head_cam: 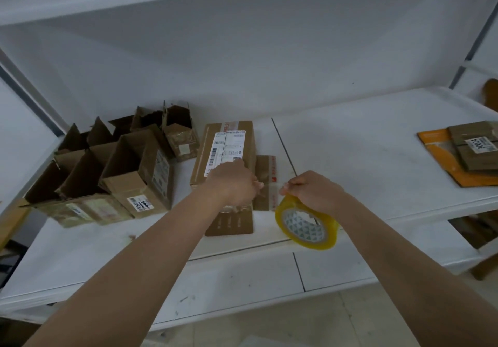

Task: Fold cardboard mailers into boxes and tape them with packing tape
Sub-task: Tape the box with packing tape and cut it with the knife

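Brown cardboard fills the left of the white shelf (363, 142): a cluster of opened boxes (107, 168) lies tipped on its side, mouths dark, one with a label reading 3002. Just right of them lies a flattened mailer (226, 155) with a white shipping label, a smaller flat piece (265, 182) beside it. Over these, the left hand (231, 185) pinches the free end of the clear strip with its fingers curled, hiding part of the mailer. Close by, the right hand (312, 190) grips the yellowish tape roll (307, 224), fingers curled over its upper rim. Far right, more flat cardboard (474, 150) rests on an orange sheet (442, 155).
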Action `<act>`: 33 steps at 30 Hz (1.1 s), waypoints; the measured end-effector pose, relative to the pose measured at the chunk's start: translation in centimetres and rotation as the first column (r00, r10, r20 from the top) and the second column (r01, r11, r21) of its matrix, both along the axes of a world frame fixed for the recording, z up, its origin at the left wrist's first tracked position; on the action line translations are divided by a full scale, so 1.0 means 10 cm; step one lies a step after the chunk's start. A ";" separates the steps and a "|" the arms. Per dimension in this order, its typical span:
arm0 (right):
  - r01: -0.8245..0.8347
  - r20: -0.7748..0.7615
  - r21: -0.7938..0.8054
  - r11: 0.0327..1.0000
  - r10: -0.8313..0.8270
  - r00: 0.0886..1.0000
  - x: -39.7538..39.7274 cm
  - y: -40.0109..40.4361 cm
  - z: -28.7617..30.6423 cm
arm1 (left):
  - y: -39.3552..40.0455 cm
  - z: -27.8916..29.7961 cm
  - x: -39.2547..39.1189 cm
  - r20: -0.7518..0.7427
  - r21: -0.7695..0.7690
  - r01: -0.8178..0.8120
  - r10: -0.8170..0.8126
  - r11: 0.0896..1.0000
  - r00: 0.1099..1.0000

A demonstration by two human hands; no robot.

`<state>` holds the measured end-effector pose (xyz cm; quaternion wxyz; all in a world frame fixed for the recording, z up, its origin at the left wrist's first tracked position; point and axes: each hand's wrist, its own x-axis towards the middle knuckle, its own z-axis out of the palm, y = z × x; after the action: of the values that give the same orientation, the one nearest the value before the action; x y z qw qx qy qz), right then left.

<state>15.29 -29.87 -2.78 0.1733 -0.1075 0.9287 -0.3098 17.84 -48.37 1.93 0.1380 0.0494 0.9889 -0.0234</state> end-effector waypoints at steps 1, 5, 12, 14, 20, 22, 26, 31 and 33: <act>0.021 0.019 -0.016 1.000 -0.021 1.000 -0.01 0.04 -0.01 | -0.08 0.02 -0.01 0.034 0.138 -0.007 0.002 0.990 0.999; 0.092 0.088 -0.004 0.996 -0.092 0.992 -0.03 0.21 -0.09 | -0.35 0.04 -0.01 0.061 0.624 -0.173 0.173 0.762 0.983; 0.125 0.099 -0.033 0.992 -0.121 0.988 -0.03 0.25 -0.10 | -0.09 -0.20 -0.15 -0.296 0.203 -0.254 0.307 0.946 0.905; 0.123 0.096 -0.024 0.992 -0.120 0.988 -0.02 0.25 -0.10 | 0.04 -0.22 -0.16 -0.278 0.126 -0.328 0.351 0.936 0.894; 0.147 0.081 -0.018 0.989 -0.145 0.986 0.00 0.27 -0.11 | 0.04 -0.08 -0.30 -0.263 0.239 -0.384 0.440 0.892 0.859; 0.159 0.075 -0.017 0.987 -0.158 0.985 0.00 0.26 -0.12 | 0.00 -0.05 -0.33 -0.274 0.301 -0.423 0.502 0.855 0.820; 0.199 0.098 -0.071 0.978 -0.191 0.977 -0.01 0.29 -0.11 | -0.06 -0.04 -0.32 -0.218 0.140 -0.381 0.404 0.914 0.889; 0.357 0.074 -0.258 0.898 -0.350 0.934 -0.11 0.54 0.06 | -0.37 0.18 -0.16 -0.066 0.101 0.048 -0.042 0.994 0.997; 0.396 0.035 -0.322 0.860 -0.407 0.913 -0.17 0.66 0.13 | -0.45 0.28 -0.14 -0.062 0.043 0.090 -0.088 0.995 0.994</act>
<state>13.63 -23.29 -1.45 0.0694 0.0560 0.8702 -0.4846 16.41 -52.91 4.76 0.1057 0.0958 0.9897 -0.0086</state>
